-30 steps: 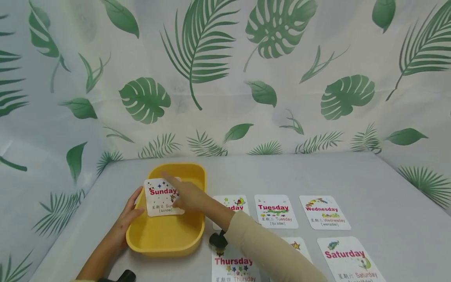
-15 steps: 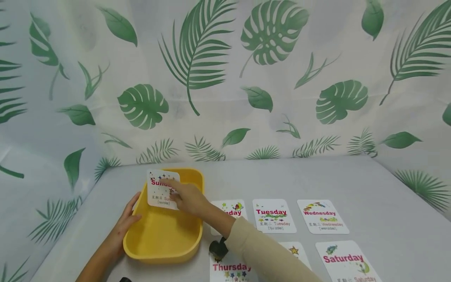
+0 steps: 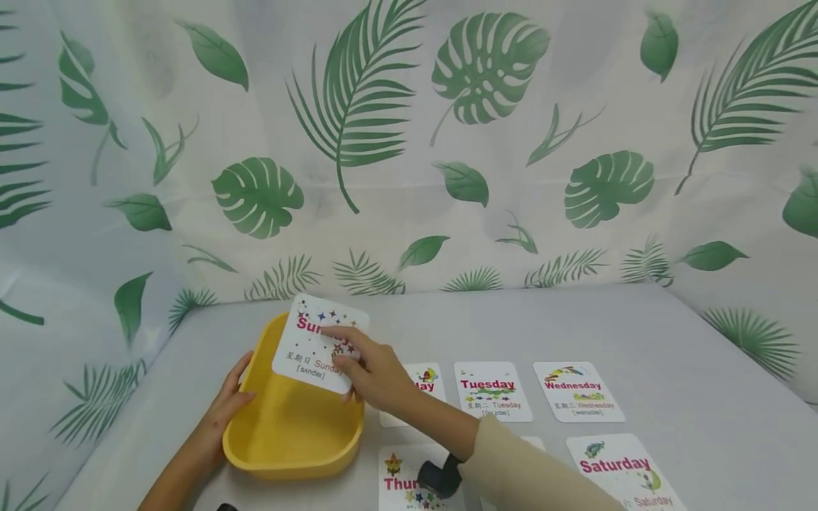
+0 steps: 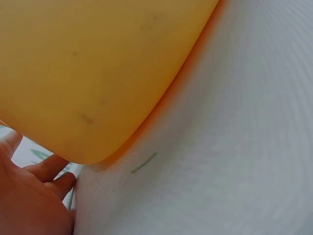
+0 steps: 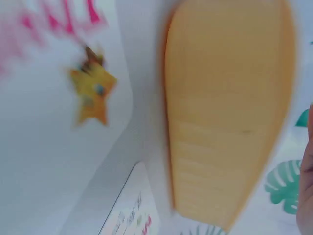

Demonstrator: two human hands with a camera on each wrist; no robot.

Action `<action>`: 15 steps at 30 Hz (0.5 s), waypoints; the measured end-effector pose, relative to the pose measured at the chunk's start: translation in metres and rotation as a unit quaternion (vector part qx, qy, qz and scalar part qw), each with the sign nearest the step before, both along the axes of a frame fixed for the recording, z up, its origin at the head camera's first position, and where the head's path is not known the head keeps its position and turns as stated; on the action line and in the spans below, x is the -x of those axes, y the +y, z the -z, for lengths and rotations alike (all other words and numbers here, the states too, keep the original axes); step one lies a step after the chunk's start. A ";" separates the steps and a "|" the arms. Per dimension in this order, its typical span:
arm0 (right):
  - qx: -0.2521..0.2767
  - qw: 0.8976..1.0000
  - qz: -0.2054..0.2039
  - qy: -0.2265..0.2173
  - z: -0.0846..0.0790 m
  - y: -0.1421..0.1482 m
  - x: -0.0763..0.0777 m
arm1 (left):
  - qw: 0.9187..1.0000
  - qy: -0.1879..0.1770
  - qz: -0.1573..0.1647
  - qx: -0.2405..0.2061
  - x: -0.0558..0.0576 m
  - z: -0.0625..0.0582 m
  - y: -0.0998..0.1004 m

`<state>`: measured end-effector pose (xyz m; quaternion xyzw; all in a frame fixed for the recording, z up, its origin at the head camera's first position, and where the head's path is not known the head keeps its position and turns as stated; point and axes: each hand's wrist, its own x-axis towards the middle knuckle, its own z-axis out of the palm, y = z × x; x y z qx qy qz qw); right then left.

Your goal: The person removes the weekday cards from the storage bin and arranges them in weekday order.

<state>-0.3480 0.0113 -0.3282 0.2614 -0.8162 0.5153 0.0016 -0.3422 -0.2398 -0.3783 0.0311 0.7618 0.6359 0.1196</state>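
My right hand (image 3: 383, 376) pinches a white Sunday flash card (image 3: 313, 348), thumb and index finger on its printed face, other fingers partly hidden behind it. The card is held tilted over the upper part of a yellow plastic tray (image 3: 290, 470). My left hand (image 3: 220, 411) rests against the tray's left side, fingers along the outer wall and thumb at the rim. In the left wrist view, its fingertips (image 4: 56, 169) touch the tray near a lower corner. The right wrist view is blurred and shows only an edge of the right hand (image 5: 305, 186).
Flash cards lie in rows right of the tray: Tuesday (image 3: 492, 392), Wednesday (image 3: 578, 392), Saturday (image 3: 620, 468), a partly covered Thursday (image 3: 409, 490) and others under the right arm. A leaf-print cloth (image 3: 396, 206) stands behind the grey-white table (image 3: 677, 355).
My right hand has lifted the Sunday card out of the tray, up and to the right, tilting it. The left hand stays at the tray's side. The head view has shifted slightly.
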 end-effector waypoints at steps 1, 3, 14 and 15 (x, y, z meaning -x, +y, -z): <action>0.002 1.000 -0.001 -0.013 -0.003 0.007 -0.008 | 1.000 0.001 0.002 -0.001 0.000 0.000 0.000; 0.005 0.999 -0.011 -0.038 -0.007 0.024 -0.024 | 1.000 0.007 0.007 -0.006 -0.001 0.000 -0.001; 0.055 0.977 -0.122 -0.165 0.019 0.128 -0.108 | 0.999 0.023 0.023 -0.029 -0.003 0.004 -0.004; 0.066 0.972 -0.134 -0.179 0.023 0.135 -0.115 | 0.999 0.023 0.024 -0.026 -0.003 0.005 -0.005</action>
